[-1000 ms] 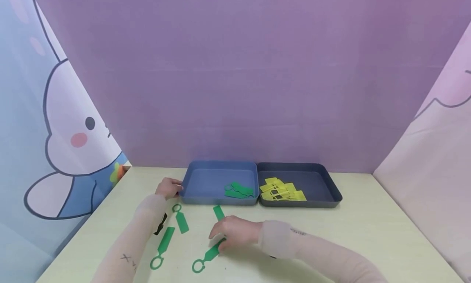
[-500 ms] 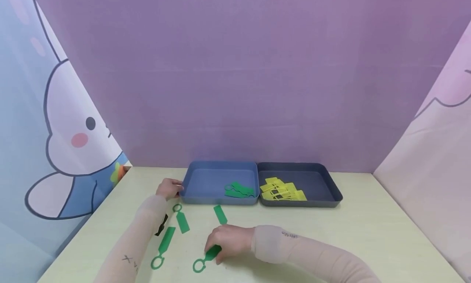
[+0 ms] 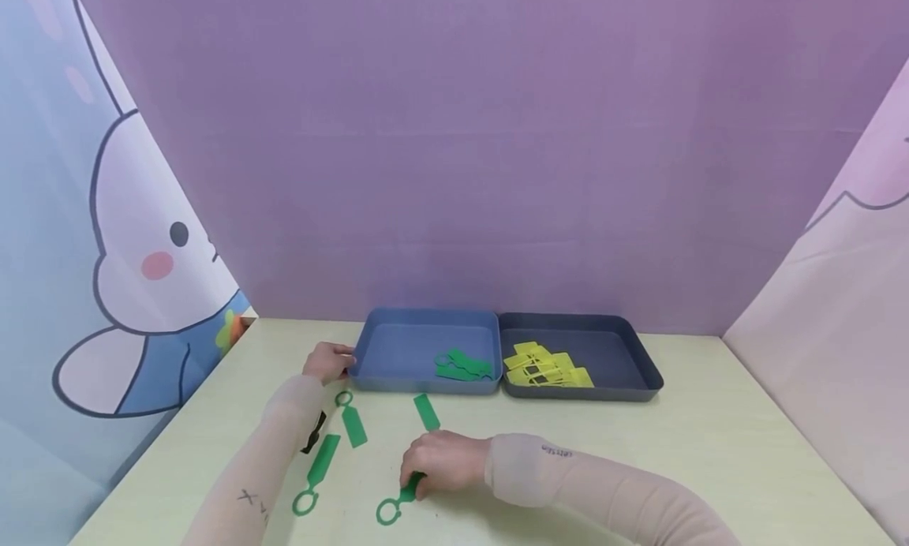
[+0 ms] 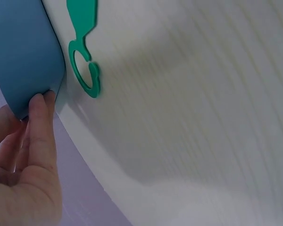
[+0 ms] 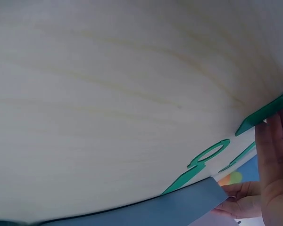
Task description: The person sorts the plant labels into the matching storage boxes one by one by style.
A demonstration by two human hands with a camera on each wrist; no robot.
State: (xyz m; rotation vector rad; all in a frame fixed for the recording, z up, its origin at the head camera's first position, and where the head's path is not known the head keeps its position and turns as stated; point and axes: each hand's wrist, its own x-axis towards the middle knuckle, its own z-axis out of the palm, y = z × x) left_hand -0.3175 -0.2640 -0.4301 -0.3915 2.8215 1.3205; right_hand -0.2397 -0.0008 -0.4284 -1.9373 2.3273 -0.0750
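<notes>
My left hand (image 3: 329,362) holds the near left corner of the blue tray (image 3: 398,345); the left wrist view shows thumb and fingers pinching its wall. In front of the trays, my right hand (image 3: 446,461) has thumb and fingers around the flat end of a green ring tag (image 3: 408,492). That tag's ring end points to the near left. From the right wrist, the tag (image 5: 264,114) appears tilted at my fingertips. Two more green tags (image 3: 354,428) (image 3: 324,459) lie on the table to the left. Another green tag (image 3: 426,412) is partly hidden behind my right hand.
Several green tags (image 3: 463,366) lie inside the blue tray. Against its right side stands a dark grey tray (image 3: 612,355) with several yellow tags (image 3: 547,366). A small black object (image 3: 313,433) shows beside my left forearm. A purple cloth (image 3: 483,175) hangs behind the trays.
My right hand has moved slightly left and nearer to me, and its fingers have drawn in on the green tag. More of the tag behind it shows. My left hand stays at the tray.
</notes>
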